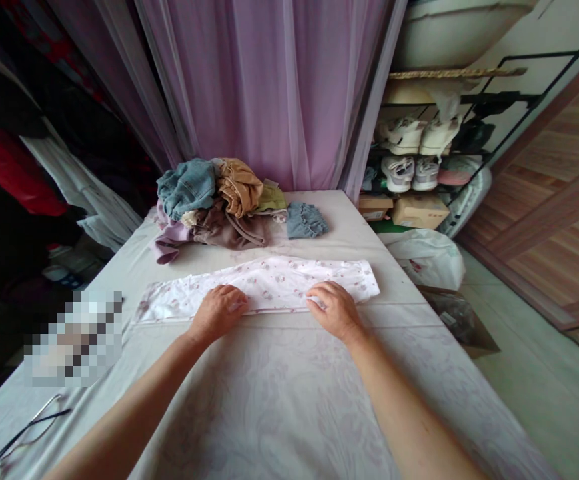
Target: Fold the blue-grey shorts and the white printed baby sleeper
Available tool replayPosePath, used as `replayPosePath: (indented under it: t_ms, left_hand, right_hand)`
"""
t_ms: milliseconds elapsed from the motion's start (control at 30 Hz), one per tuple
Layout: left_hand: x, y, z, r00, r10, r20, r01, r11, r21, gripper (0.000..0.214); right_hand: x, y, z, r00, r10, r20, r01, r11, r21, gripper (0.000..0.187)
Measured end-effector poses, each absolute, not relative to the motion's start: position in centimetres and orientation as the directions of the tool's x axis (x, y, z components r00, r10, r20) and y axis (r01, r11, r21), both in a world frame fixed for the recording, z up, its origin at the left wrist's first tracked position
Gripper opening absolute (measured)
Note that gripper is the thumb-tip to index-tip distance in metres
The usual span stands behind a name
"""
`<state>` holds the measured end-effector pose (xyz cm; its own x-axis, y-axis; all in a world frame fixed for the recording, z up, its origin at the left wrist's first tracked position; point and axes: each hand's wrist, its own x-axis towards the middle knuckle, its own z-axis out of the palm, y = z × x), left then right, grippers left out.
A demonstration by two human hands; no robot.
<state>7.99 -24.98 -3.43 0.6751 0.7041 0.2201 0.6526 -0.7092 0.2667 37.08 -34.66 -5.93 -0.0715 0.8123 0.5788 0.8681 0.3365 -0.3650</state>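
A white garment (274, 281) with a small reddish print lies across the cloth-covered surface, folded into a long flat strip; its exact kind is hard to tell. My left hand (220, 310) is at the strip's near edge, left of the middle, with curled fingers closed on the fabric. Farther right, my right hand (333, 308) grips the same edge with thumb and fingers bent around it. Part of the cloth under both hands is hidden. Just beyond the strip sits a small folded grey-blue garment (306, 221) with a ruffled edge.
A heap of crumpled clothes (229, 223) lies at the far left of the surface. Glasses (29, 427) rest near the left edge, by a blurred-out patch. Purple curtains (269, 87) hang behind. On the right stand a shoe rack (419, 100), a plastic bag (432, 257) and an open box (462, 323).
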Motion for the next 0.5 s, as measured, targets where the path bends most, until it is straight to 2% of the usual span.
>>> replayPosePath:
  t_ms: [133,500]
  left_hand:
    - [5.2,-26.6,-4.0,0.624,0.75,0.22,0.705,-0.662,0.254,0.021]
    - [-0.9,-27.0,-4.5,0.529,0.792,0.306,0.774,-0.597,0.209,0.034]
  right_hand:
    - [34.7,-34.9,-6.2,-0.158,0.817,0.554,0.847,0.4,-0.349,0.013]
    - [34.0,-34.7,-7.0,-0.154,0.867,0.473,0.901,0.32,-0.293,0.02]
